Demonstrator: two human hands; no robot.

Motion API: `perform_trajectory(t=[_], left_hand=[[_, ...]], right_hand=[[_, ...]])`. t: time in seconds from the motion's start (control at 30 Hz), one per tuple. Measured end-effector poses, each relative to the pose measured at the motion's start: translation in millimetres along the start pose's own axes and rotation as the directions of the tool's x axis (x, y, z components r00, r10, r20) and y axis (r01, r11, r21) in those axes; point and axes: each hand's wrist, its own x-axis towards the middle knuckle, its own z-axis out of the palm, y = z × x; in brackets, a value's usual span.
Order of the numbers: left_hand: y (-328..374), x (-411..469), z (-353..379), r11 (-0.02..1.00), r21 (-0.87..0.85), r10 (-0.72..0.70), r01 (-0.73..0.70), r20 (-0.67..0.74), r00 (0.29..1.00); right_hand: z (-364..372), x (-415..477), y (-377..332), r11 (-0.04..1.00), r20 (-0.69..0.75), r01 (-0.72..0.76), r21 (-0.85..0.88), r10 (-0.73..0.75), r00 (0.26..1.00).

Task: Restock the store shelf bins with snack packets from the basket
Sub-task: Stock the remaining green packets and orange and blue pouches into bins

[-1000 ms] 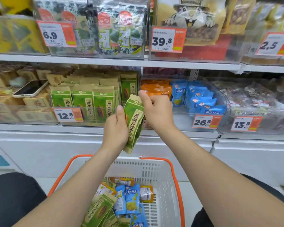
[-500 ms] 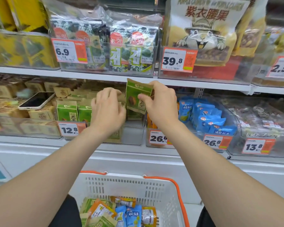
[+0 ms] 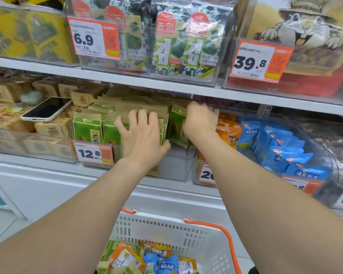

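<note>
A green snack packet [image 3: 176,127] stands at the right end of the clear bin [image 3: 174,171] of green packets on the middle shelf. My right hand [image 3: 200,120] curls over its top right edge and holds it. My left hand [image 3: 141,135] lies flat with spread fingers against the row of green packets [image 3: 87,129] just left of it. Below, the white basket [image 3: 186,232] with orange handles holds green, orange and blue packets [image 3: 162,264].
A phone [image 3: 46,109] lies on brown boxes in the left bin. Orange packets [image 3: 229,131] and blue packets [image 3: 281,147] fill the bin to the right. Seaweed packs [image 3: 176,42] and a large nut bag [image 3: 305,26] sit on the shelf above. Price tags hang along the bin fronts.
Both hands rose from above the basket to the shelf. The green packet went from tilted in the air into the right end of the bin; my left hand let go and flattened on the row.
</note>
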Motion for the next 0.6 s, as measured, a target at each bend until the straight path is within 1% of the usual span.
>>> perform_trajectory(t=[0.07, 0.13, 0.17, 0.3, 0.47, 0.53, 0.6], left_hand=[[-1, 1, 3, 1.0, -0.009, 0.004, -0.004, -0.009, 1.0], [-2, 0, 4, 1.0, -0.022, 0.011, -0.011, -0.011, 1.0], [-3, 0, 5, 1.0, -0.027, 0.013, -0.014, -0.015, 1.0], [-6, -1, 3, 0.998, -0.052, 0.025, -0.025, -0.018, 1.0], [-7, -2, -2, 0.995, -0.1, 0.031, -0.031, 0.003, 1.0], [-8, -4, -5, 0.99, -0.14, 0.024, -0.022, 0.012, 1.0], [-8, -6, -9, 0.983, -0.183, 0.007, -0.006, 0.009, 1.0]], right_hand=[[2, 9, -5, 0.999, 0.046, -0.037, -0.022, 0.038, 0.998], [6, 13, -9, 0.997, 0.111, -0.032, -0.07, 0.039, 0.993], [7, 12, -11, 0.994, 0.114, -0.017, -0.107, 0.029, 0.993], [9, 7, -16, 0.977, -0.002, 0.031, -0.213, -0.032, 0.999], [13, 2, -18, 0.973, -0.144, 0.011, -0.229, -0.045, 0.989], [10, -3, -16, 0.966, -0.14, 0.029, -0.258, -0.067, 0.988], [6, -11, -14, 0.944, -0.129, 0.095, -0.316, -0.142, 0.981]])
